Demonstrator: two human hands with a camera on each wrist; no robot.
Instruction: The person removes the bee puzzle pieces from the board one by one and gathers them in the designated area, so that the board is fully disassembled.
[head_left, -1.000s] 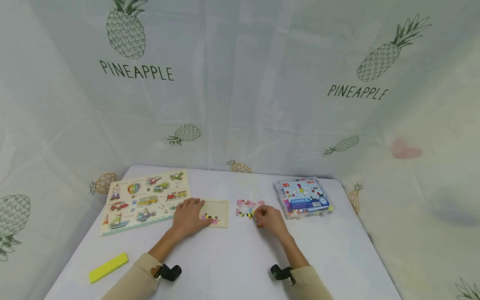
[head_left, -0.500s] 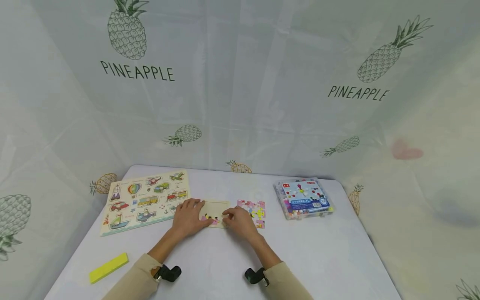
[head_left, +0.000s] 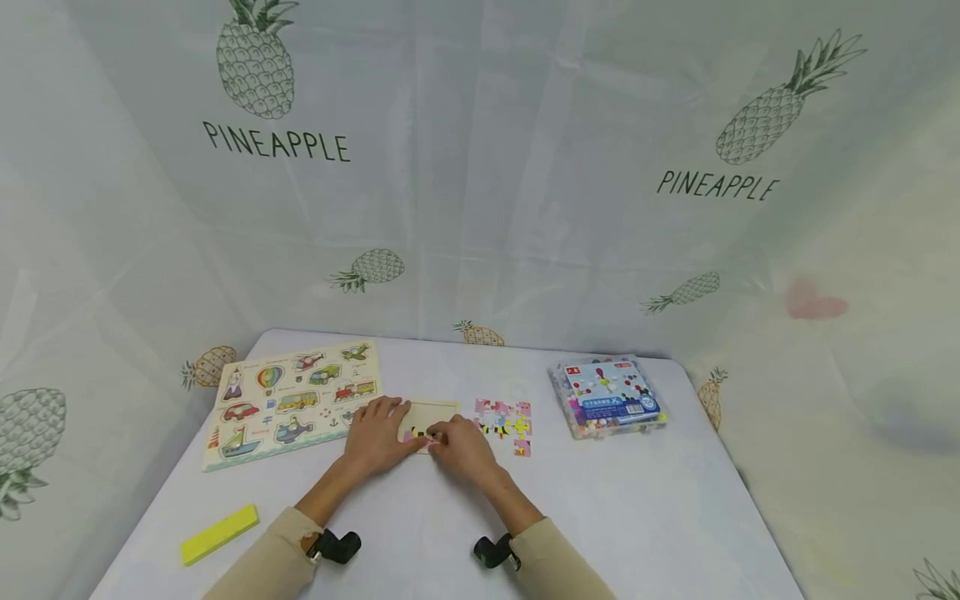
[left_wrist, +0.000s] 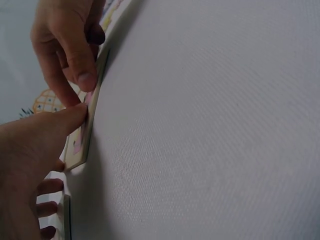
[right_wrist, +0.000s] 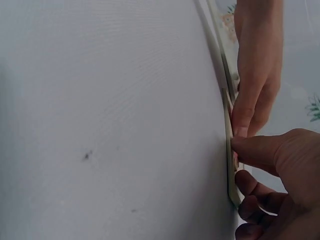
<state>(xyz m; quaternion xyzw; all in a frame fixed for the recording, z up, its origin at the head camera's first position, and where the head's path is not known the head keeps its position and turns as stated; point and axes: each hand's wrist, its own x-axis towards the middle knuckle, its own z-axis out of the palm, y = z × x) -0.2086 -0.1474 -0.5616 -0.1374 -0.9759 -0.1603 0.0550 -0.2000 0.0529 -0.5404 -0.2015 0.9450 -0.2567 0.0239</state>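
A small wooden puzzle tray (head_left: pixel 433 412) lies flat on the table with some pink, yellow and black jigsaw pieces (head_left: pixel 414 434) along its near side. My left hand (head_left: pixel 378 435) rests on the tray's left part, fingers spread and the thumb on the pieces. Close beside that thumb, my right hand (head_left: pixel 462 450) pinches a puzzle piece low over the tray; the fingers mostly hide it. In the right wrist view the thumb (right_wrist: pixel 257 147) of my right hand is right at the tray edge (right_wrist: pixel 231 182). To the right lie several loose pieces (head_left: pixel 502 407).
A large vehicle picture board (head_left: pixel 296 400) lies at the back left, partly behind my left hand. A clear plastic box of coloured beads (head_left: pixel 607 396) sits at the back right. A yellow bar (head_left: pixel 219 535) lies at the front left. A pineapple-print curtain (head_left: pixel 480 208) hangs behind the table.
My right hand has moved left from the loose pieces to the tray, carrying a puzzle piece. The left hand has stayed on the tray.
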